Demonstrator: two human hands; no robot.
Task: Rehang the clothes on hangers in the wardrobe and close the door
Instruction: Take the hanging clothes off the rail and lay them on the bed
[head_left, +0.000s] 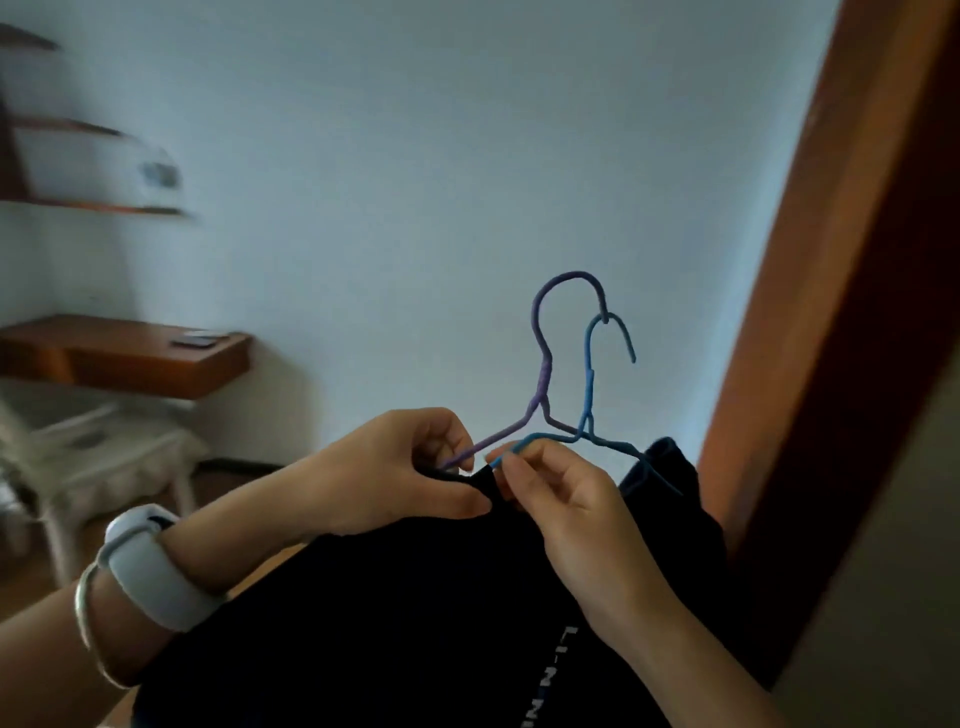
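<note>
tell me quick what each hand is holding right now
Left hand: closed, pinching the purple wire hanger at the edge of the black fabric garment.
Right hand: closed, pinching the blue wire hanger.

Purple hanger is coated violet throughout. Blue hanger is coated mid-blue. Garment is seen as plain black, broken only by a line of white lettering. Wall is painted pale blue-grey, no pattern. Wood panel at right is finished orange-brown, darker along the shaded edge. Shelf is finished red-brown; a small dark item is noted on it. Chair is rendered white, blurred. Wristband is white; bangle is silver.
</note>
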